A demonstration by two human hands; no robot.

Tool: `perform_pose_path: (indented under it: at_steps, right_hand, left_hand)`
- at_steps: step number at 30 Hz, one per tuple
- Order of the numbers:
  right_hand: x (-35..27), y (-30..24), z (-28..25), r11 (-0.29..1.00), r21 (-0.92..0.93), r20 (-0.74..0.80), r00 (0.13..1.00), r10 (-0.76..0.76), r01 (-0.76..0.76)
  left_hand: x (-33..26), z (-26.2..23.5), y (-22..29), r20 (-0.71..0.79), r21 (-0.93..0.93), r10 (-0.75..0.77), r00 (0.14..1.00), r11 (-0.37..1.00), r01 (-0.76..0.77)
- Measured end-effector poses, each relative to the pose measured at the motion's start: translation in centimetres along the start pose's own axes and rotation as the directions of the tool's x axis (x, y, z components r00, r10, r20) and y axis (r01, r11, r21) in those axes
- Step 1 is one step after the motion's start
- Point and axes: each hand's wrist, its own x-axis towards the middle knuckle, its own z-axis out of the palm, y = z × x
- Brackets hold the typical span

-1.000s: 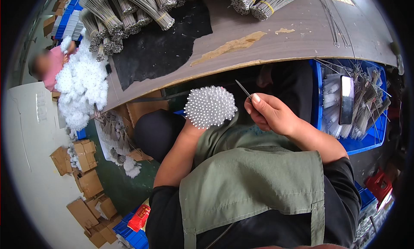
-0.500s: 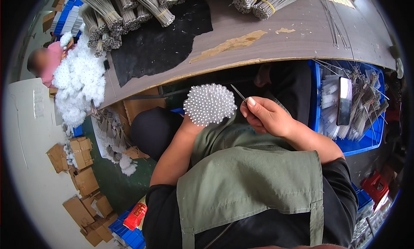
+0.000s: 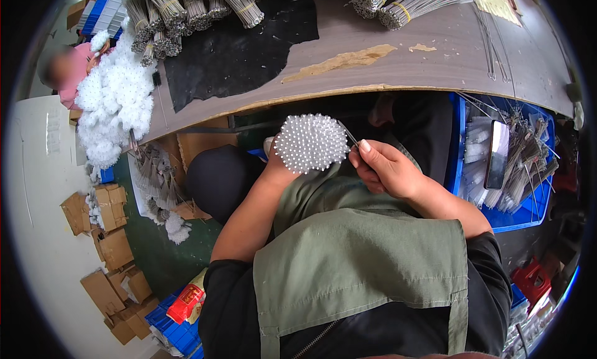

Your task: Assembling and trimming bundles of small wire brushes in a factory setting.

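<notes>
In front of my apron, my left hand (image 3: 279, 166) is wrapped round a thick bundle of white-tipped pieces (image 3: 311, 143). The many small pale dots of its end face up and form a dome. What lies below the dome is hidden by it, as are most of my left fingers. Just to its right, my right hand (image 3: 390, 168) pinches a thin dark metal rod (image 3: 349, 134) between thumb and forefinger. The rod slants up and left, its far end at the bundle's right edge; I cannot tell if it touches.
Ahead stands a table (image 3: 373, 69) with a black sheet (image 3: 236, 57) and wire bundles (image 3: 239, 7). A blue crate (image 3: 533, 213) at right holds wire brushes and a phone (image 3: 497, 155). White brushes (image 3: 115, 104) are heaped at left, near a person in pink (image 3: 73, 73). Cardboard boxes (image 3: 115, 247) lie lower left.
The bundle in my left hand has shifted slightly right and up, closer to my right hand. The rod's far end has come from just apart to the bundle's edge.
</notes>
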Motion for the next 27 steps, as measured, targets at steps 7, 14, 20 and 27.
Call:
perform_pose_path:
  at_steps: [7, 14, 20, 27]
  right_hand:
    - [0.2, 0.4, 0.1, 1.000, 0.006, -0.014, 1.000, -0.002, 0.002]
    - [0.2, 0.5, 0.1, 1.000, 0.001, -0.006, 1.000, -0.008, 0.008]
    - [-0.2, 0.0, 0.2, 0.999, -0.015, 0.005, 0.999, -0.032, 0.032]
    - [-2.4, -2.5, 0.5, 0.961, -0.277, 0.045, 0.999, 0.000, 0.012]
  left_hand:
    - [0.0, 0.5, -1.4, -0.106, -0.065, 0.059, 0.993, 0.996, -0.066]
    - [0.2, 0.1, -0.1, 0.054, -0.968, -0.174, 0.983, 0.230, 0.094]
    - [0.2, 0.0, -1.6, 0.011, -0.447, 0.015, 1.000, 0.894, -0.008]
    - [0.5, 0.7, 1.6, -0.160, -0.229, -0.020, 0.987, 0.973, -0.017]
